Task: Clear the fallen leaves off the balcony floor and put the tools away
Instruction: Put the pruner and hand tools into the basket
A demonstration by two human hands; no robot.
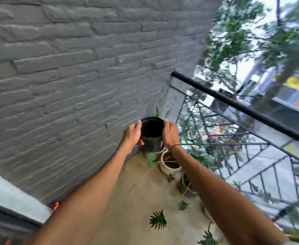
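Observation:
A black plastic pot (152, 134) is held up in the far corner of the balcony, its dark inside facing me. My left hand (132, 134) grips its left side with the thumb under the base. My right hand (170, 134) grips the right side, fingers over the rim. Both arms are stretched out. The tan balcony floor (136, 191) lies below, with a few thin bits of debris on it. No broom or dustpan is clearly visible.
A grey brick wall (74, 76) runs along the left. A black metal railing (242, 110) closes the right side. A white potted plant (169, 165), a darker pot (187, 186) and green leaves (158, 221) stand along the railing. Something orange (56, 206) sits at the wall's foot.

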